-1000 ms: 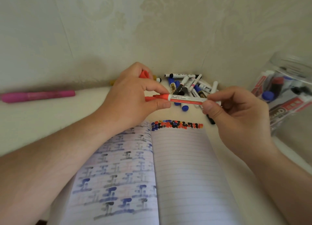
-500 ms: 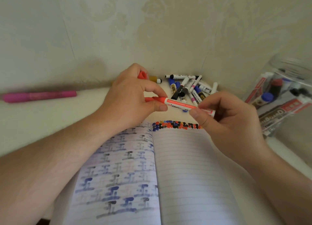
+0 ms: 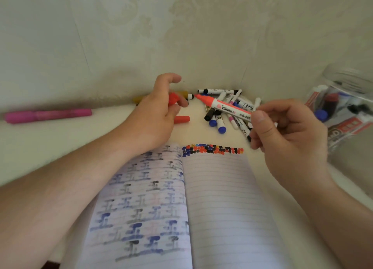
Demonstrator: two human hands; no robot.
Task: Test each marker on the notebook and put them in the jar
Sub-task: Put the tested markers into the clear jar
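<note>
Right hand [image 3: 286, 139] fingers pinch the uncapped red marker [image 3: 226, 107]; left hand [image 3: 159, 115] probably grips its cap [image 3: 174, 99]. Dab the tip lightly beside the dot row [image 3: 213, 149] at the notebook [image 3: 222, 198] page's top edge.

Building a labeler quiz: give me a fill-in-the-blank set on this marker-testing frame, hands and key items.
1. The right hand holds an uncapped white-barrelled marker whose tip is ____.
2. The left hand holds a small red ____.
3. The row of test dots sits at the top of the open lined notebook's ____ page.
4. The clear plastic jar stands on the person's ____ side.

Missing: red; cap; right; right
</note>
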